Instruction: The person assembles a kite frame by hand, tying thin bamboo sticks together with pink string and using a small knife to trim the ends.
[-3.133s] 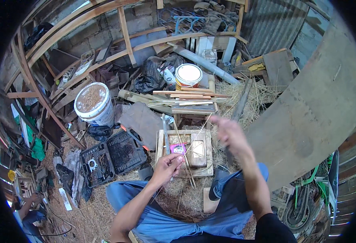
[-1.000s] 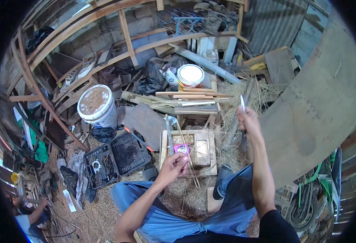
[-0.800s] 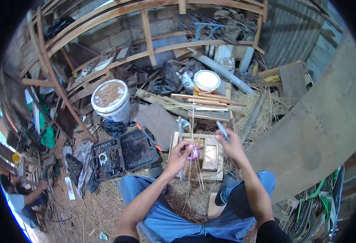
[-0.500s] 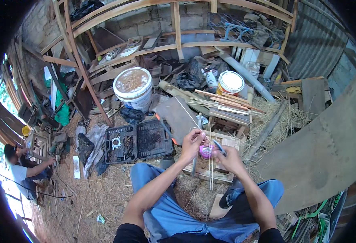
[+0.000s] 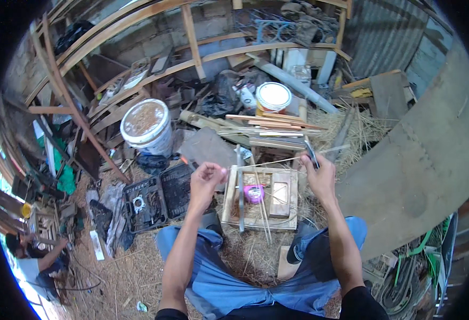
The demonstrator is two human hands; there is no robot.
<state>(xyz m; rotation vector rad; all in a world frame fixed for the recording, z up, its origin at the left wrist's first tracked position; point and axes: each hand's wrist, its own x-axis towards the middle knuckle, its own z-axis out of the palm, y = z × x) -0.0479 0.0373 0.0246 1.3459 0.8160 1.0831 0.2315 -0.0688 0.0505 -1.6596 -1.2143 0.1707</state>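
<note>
My left hand [image 5: 208,180] is raised left of a low wooden frame [image 5: 230,209], its fingers curled together; whether a thin end sits between the fingertips is too small to tell. Over the frame's right side, my right hand [image 5: 320,176] grips a dark-handled blade [image 5: 311,152] pointing up and away. A thin pale strip [image 5: 277,161] runs slantwise from near my left fingertips, past my right fingers and out beyond them. Upon the frame lie a pink tape measure [image 5: 253,193], a long grey bar [image 5: 240,194] and a few narrow strips [image 5: 264,213].
An open black tool case [image 5: 144,205] lies at the left of the frame. Beyond it stand a large white bucket [image 5: 148,128] and a smaller lidded one [image 5: 273,96]. Cut wood strips [image 5: 269,124] are stacked behind. A large board [image 5: 410,181] leans at right; another person [image 5: 34,261] works far left.
My hands have moved apart, left hand leftward, right hand rightward and up with the blade. The slanting strip now stretches across toward the right. The view has shifted right.
</note>
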